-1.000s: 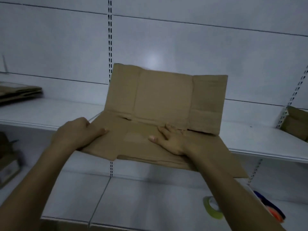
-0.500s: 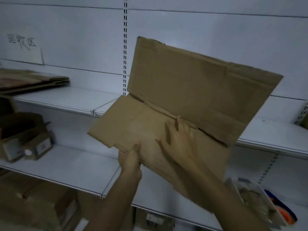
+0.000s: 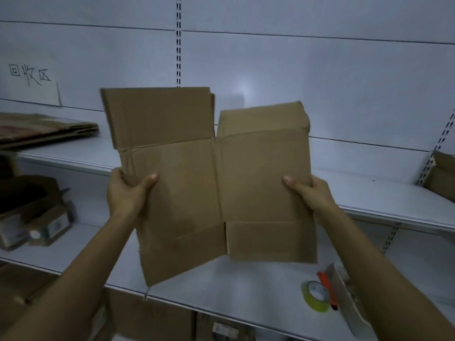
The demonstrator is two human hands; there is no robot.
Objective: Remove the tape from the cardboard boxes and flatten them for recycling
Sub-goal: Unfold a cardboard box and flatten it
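A flattened brown cardboard box (image 3: 211, 183) is held upright in the air in front of the white shelves, its flaps spread above and below. My left hand (image 3: 125, 193) grips its left edge, thumb on the front face. My right hand (image 3: 312, 195) grips the right edge the same way, thumb on the front, fingers hidden behind the board. No tape shows on the face turned to me.
A stack of flattened cardboard (image 3: 41, 129) lies on the upper shelf at left under a handwritten sign (image 3: 30, 75). Open boxes (image 3: 32, 212) sit on the middle shelf at left. A green tape roll (image 3: 316, 295) and an orange-handled cutter (image 3: 326, 286) lie at lower right. Another box (image 3: 443, 175) stands far right.
The box was pressed flat on the upper shelf, then lifted. It now stands upright in the air, and both hands have shifted to its side edges.
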